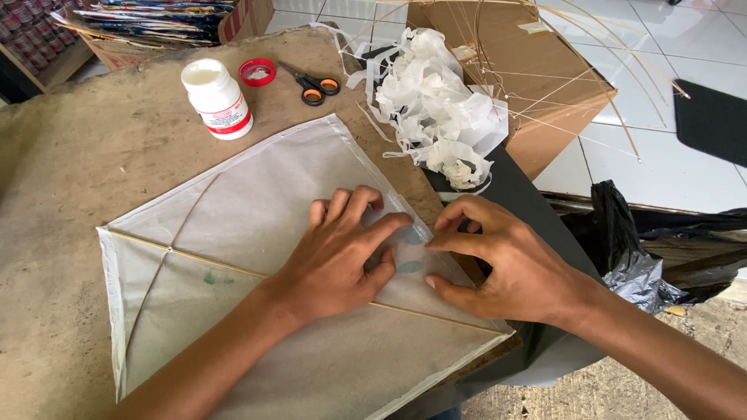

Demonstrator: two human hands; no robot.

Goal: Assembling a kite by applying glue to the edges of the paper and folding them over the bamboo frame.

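1. Head view, the work: a translucent white paper kite (pixel 257 202) on thin bamboo sticks is laid flat on a worn brown table (pixel 70 155), its right corner at the table's edge. A straight bamboo spine (pixel 233 268) and a bowed cross stick (pixel 167 249) are already seen under the paper, and the upper and left edges appear folded over and stuck down.

2. Head view, the hands: the left hand (pixel 342 249) is pressed flat on the paper, fingers spread, nothing gripped. The right hand (pixel 498 264) is held with thumb and forefinger pinched lightly on the paper's right edge, close to two small bluish patches (pixel 410 250).

3. Head view, progress: the right edge seems to be the part in hand; the lower edge cannot be judged.

4. Head view, surroundings: an open white glue bottle (pixel 218 97), its red cap (pixel 257 71), orange-handled scissors (pixel 315 84), crumpled white paper scraps (pixel 440 109) and loose bamboo strips (pixel 576 85) on a cardboard box (pixel 498 54) are seen beyond.
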